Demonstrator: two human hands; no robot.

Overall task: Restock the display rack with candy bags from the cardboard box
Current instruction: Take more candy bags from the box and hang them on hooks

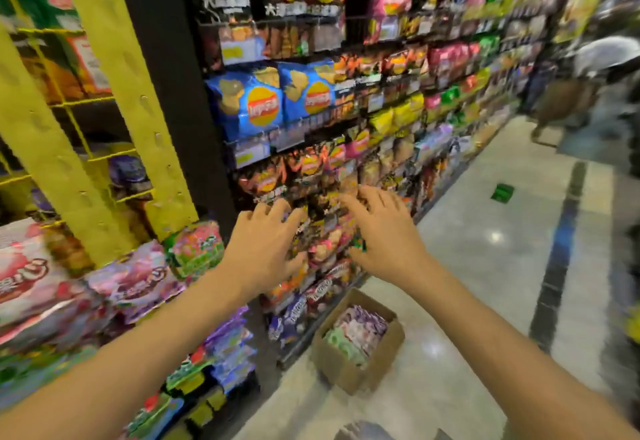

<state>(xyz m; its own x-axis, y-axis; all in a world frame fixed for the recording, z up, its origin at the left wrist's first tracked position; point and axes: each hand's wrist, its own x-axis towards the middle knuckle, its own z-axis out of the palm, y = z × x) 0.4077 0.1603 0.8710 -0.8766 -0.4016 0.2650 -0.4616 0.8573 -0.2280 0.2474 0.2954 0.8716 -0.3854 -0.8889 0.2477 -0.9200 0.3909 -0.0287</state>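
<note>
Fingers [273, 209] of left hand [266, 245] and right hand [384, 235] spread, empty. Cardboard box [377, 363] with candy bags [360, 330] sits on floor straight below, nearer right hand. Display rack [152, 134] lies left.

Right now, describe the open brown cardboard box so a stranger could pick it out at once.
Find the tall black snack shelving along the pale polished floor. At its foot stands the open brown cardboard box. The only plain carton there, it holds pink, purple and green candy bags.
</note>
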